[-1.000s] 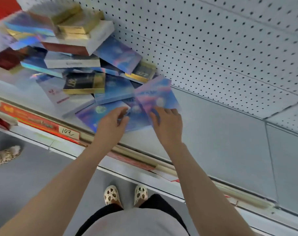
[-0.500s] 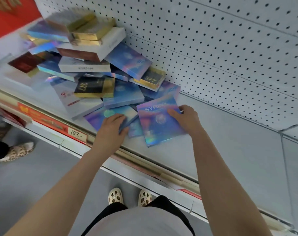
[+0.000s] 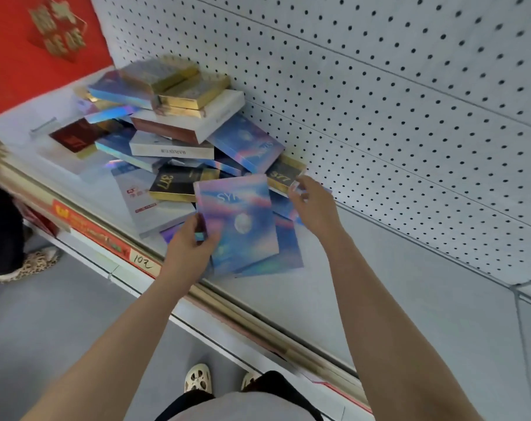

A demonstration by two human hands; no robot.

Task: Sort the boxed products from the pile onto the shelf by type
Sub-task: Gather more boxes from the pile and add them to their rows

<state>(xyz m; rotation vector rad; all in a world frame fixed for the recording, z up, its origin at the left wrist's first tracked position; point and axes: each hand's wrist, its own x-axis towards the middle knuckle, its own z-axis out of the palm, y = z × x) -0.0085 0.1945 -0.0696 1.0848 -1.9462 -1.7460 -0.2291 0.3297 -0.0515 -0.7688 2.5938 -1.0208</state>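
Note:
A pile of boxed products (image 3: 179,126) lies on the left of the grey shelf (image 3: 395,284), against the pegboard. My left hand (image 3: 191,247) grips the lower left corner of a holographic blue-pink box (image 3: 240,220), tilted above the pile's front edge. A second holographic box (image 3: 288,247) lies flat beneath it. My right hand (image 3: 314,202) is at the right corner of a black-and-gold "377" box (image 3: 281,177), fingers loosely spread at its edge; I cannot see a firm grip.
The pile also holds another black-gold "377" box (image 3: 179,183), a white box (image 3: 171,150), a white-and-red box (image 3: 155,208) and gold boxes on top. The pegboard (image 3: 379,101) backs the shelf. A red price strip (image 3: 106,235) runs along the front. Another person's shoe (image 3: 30,265) is at left.
My right hand let go of the holographic box and moved up to the "377" box. My left hand took that holographic box by its corner and raised it.

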